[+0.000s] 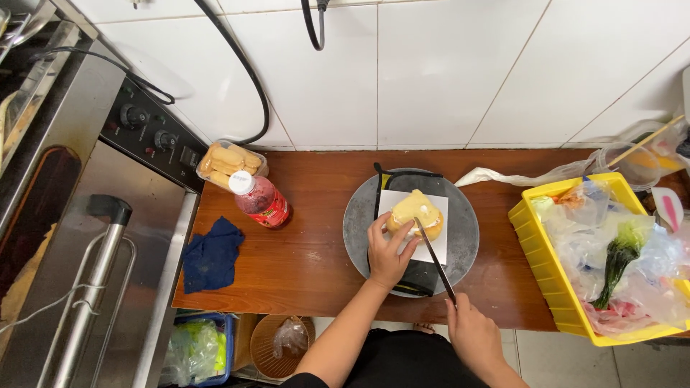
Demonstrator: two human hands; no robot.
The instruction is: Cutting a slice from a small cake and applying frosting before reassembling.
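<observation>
Yellow sponge cake (415,209) sits on white paper (438,248) at the middle of the grey turntable (467,230), and I judge I am mid-way through spreading cream along its side. My left hand (388,251) cups the near edge, fingers curled against it. My right hand (471,330) is closed round the handle of a long palette knife (433,257), its blade touching the cake. Next calls for a steady, flat blade. The wooden surface (309,251) has room left; the yellow crate (546,266) crowds the right.
</observation>
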